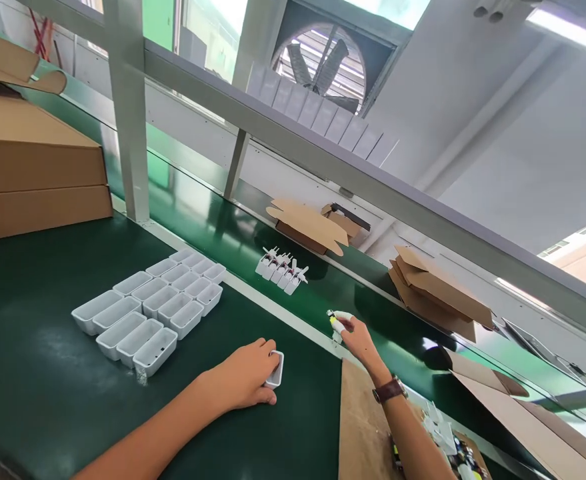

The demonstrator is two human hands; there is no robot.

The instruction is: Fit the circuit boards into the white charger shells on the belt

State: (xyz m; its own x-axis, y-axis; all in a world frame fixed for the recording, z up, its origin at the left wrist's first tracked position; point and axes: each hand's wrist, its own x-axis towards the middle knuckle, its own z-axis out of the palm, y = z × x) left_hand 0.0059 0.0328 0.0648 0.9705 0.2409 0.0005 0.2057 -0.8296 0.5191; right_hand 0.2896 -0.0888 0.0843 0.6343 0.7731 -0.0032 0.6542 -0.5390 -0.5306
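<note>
My left hand [245, 377] rests low over the dark green table, its fingers closed on a small white plastic box [276, 375]. Over the edge of the green belt, my right hand [359, 339] pinches a small white part with black and yellow bits [331, 319]. White covers sit on some of its fingertips, and the grip partly hides the part. Left of my left hand stand several open white plastic boxes [155, 352] in close rows. A cluster of white boxes with thin parts sticking up [281, 270] sits on the belt beyond my hands.
A pale rail [273, 310] divides the table from the green belt [197, 207]. Brown cartons are stacked at left [37, 173], and folded cardboard [437, 297] lies beyond the belt. By my right forearm is an open cardboard box [365, 427] with mixed small parts beside it.
</note>
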